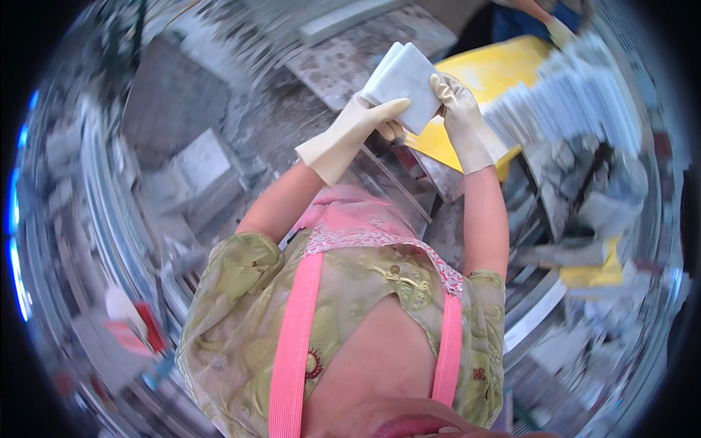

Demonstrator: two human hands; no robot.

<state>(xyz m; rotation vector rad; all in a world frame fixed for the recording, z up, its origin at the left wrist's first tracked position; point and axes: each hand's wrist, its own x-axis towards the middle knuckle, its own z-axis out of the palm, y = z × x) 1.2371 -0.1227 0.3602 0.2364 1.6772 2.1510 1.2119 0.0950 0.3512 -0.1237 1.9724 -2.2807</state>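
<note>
Both my hands wear cream rubber gloves and are raised in front of me around a small stack of square white stone tiles (410,86). My left hand (369,120) grips the stack at its lower left corner, thumb lying across the front face and fingers behind. At the right edge, my right hand (456,98) pinches the stack with curled fingers. The tiles are tilted, with the edges of a few showing at the upper left. A yellow sheet or board (489,69) lies just beyond my right hand.
A long row of white tiles (577,102) stands on edge at the right. Another person's gloved hand (561,33) is at its far end. Stone slabs (171,95) lean at the left, near pale blocks (204,164). Broken stone pieces (562,164) lie at the right.
</note>
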